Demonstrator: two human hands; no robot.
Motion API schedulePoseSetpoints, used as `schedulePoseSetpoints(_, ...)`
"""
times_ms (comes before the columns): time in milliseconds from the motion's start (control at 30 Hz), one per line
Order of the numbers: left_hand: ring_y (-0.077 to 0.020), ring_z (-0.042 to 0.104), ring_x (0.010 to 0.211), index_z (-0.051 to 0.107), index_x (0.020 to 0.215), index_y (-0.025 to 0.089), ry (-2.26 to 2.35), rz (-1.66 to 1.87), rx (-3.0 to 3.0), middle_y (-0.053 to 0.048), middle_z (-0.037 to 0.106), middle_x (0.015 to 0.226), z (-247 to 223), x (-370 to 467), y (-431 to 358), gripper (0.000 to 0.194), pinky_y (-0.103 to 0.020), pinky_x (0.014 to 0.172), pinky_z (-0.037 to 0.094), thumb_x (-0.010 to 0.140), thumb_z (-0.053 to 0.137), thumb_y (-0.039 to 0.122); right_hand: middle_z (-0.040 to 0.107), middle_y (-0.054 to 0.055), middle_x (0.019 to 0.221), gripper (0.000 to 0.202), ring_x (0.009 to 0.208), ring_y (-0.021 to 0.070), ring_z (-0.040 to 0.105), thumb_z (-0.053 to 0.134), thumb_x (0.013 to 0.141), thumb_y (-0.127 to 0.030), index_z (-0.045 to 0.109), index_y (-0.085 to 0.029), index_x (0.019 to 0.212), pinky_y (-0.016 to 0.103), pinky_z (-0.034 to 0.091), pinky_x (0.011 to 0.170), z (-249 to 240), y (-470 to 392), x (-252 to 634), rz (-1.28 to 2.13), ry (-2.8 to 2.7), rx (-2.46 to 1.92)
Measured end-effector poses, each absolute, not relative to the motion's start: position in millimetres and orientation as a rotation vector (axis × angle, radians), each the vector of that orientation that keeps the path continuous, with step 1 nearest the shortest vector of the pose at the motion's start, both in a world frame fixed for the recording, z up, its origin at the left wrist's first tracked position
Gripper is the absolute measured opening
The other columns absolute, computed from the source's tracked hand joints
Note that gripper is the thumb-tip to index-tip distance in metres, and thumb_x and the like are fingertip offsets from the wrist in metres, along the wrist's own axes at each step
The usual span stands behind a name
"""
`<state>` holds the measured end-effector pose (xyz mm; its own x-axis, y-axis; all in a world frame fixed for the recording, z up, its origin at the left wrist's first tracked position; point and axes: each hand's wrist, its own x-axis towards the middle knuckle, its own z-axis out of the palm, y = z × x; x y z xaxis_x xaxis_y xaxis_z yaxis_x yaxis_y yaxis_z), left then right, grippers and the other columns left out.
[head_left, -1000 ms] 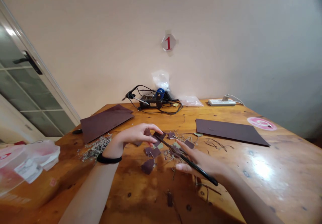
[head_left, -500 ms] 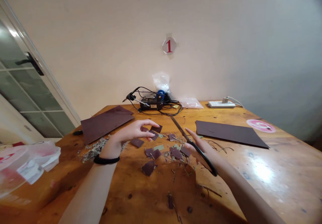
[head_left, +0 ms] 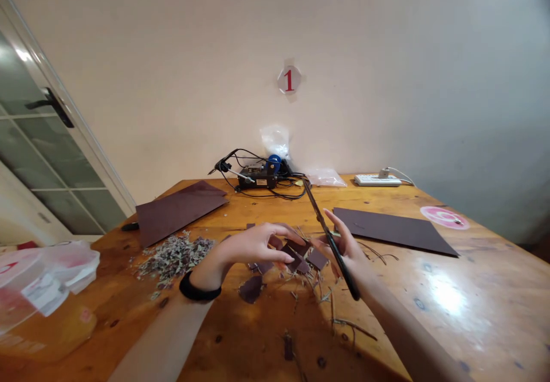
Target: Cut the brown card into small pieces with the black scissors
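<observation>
My left hand (head_left: 255, 247), with a black band at the wrist, pinches small dark brown squares (head_left: 297, 260) between thumb and fingers, over the pile in the middle of the table. How many it holds is unclear. My right hand (head_left: 344, 253) grips black-handled scissors (head_left: 330, 237), their blades pointing away and up, close to the left fingertips. Beneath and around the hands lie more brown pieces and thin twig-like strips. An irregular brown scrap (head_left: 251, 289) rests nearer to me, and a narrow brown piece (head_left: 288, 346) lies close to the front.
Large brown sheets lie at left (head_left: 180, 213) and right (head_left: 393, 231). A heap of shredded bits (head_left: 178, 256) sits left of my hand, beside a translucent plastic container (head_left: 47, 307). At the back stand a black device with cables (head_left: 258, 177) and a white power strip (head_left: 377, 181).
My left hand has moved right and slightly nearer with the brown squares, uncovering the shredded heap. The scissors in my right hand have turned more upright and their tips have shifted right.
</observation>
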<state>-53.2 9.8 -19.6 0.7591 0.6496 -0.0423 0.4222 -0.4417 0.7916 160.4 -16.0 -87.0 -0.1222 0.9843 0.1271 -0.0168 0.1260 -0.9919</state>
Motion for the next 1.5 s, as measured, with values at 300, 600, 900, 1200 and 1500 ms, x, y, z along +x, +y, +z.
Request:
schedulePoseSetpoints(300,-0.0149,0.063,0.081,0.063,0.113,0.022,0.759,0.341,2.082,-0.007,0.061,0.115,-23,-51,11,0.032,-0.025,0.067,0.049,0.082,0.064,0.028,0.066,0.001,0.075,0.095,0.059,0.0148,0.057,0.072,0.070,-0.039,0.019,-0.018,0.146,0.025,0.043,0.048,-85,-16,158,1.212,-1.417,-0.983)
schedulePoseSetpoints(600,-0.0160,0.064,0.085,0.051,0.127,0.030,0.758,0.431,1.906,-0.007,0.055,0.124,-34,-52,16,0.053,-0.030,0.074,0.052,0.078,0.070,0.026,0.063,0.000,0.073,0.094,0.064,0.0166,0.058,0.071,0.072,-0.042,0.019,-0.020,0.147,0.030,0.048,0.060,-91,-13,159,1.141,-1.415,-0.952)
schedulePoseSetpoints(900,-0.0158,0.064,0.080,0.063,0.103,0.017,0.984,0.620,1.479,-0.006,0.064,0.097,-46,-48,22,0.042,-0.031,0.077,0.051,0.071,0.076,0.039,0.061,-0.002,0.073,0.081,0.054,0.0137,0.052,0.071,0.073,-0.042,0.030,-0.025,0.141,0.028,0.044,0.050,-88,-13,160,1.030,-1.257,-0.961)
schedulePoseSetpoints(1200,-0.0147,0.065,0.078,0.070,0.089,0.014,0.933,0.609,1.422,-0.007,0.071,0.087,-59,-41,25,0.038,-0.027,0.080,0.048,0.071,0.074,0.048,0.058,-0.002,0.073,0.073,0.052,0.0126,0.051,0.072,0.073,-0.045,0.038,-0.028,0.135,0.025,0.041,0.043,-92,-13,158,0.985,-1.179,-0.993)
schedulePoseSetpoints(1500,-0.0121,0.061,0.071,0.069,0.079,0.013,0.963,0.686,1.343,-0.004,0.068,0.079,-57,-38,23,0.035,-0.027,0.074,0.047,0.066,0.078,0.045,0.062,-0.002,0.075,0.073,0.050,0.0116,0.050,0.074,0.070,-0.045,0.039,-0.027,0.132,0.024,0.038,0.041,-95,-12,154,1.030,-1.151,-1.021)
